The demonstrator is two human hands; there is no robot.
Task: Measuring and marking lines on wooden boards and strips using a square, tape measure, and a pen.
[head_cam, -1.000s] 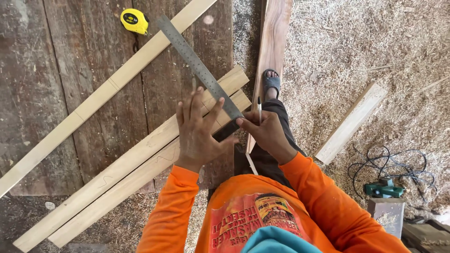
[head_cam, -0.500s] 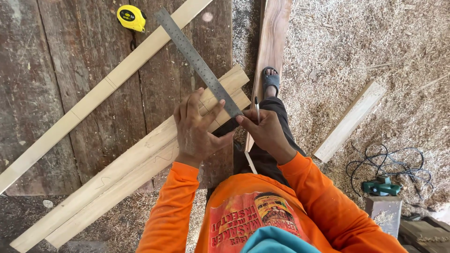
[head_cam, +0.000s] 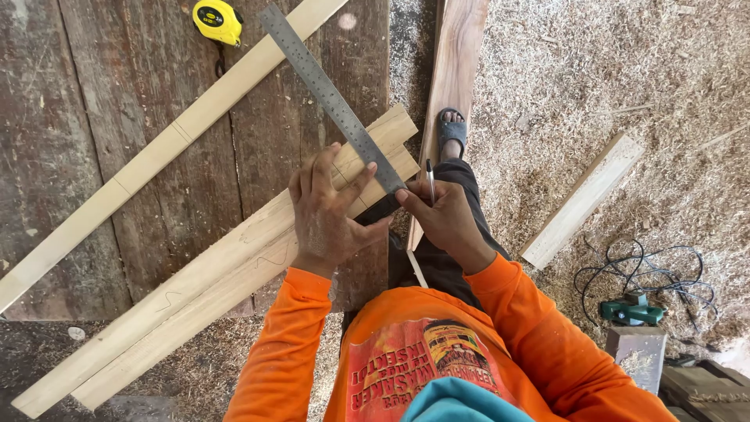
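Here, two hands work a steel ruler across paired wooden slats on a dark plank bench.

The left hand (head_cam: pixel 328 215) lies flat with fingers spread, pressing the steel ruler (head_cam: pixel 332 98) onto the two pale slats (head_cam: pixel 211 293), which lie side by side and slant across the worn bench (head_cam: pixel 101 101). The right hand (head_cam: pixel 445 219) has its fingers curled around a pencil (head_cam: pixel 430 178), its thumb touching the ruler's near end. A third slat (head_cam: pixel 164 148) lies farther up the bench, under the ruler's far end, with a yellow tape measure (head_cam: pixel 217 21) beside it. Sawdust (head_cam: pixel 625 70) covers the ground to the right, where a loose board (head_cam: pixel 582 199), tangled cable and a green power tool (head_cam: pixel 631 310) lie.
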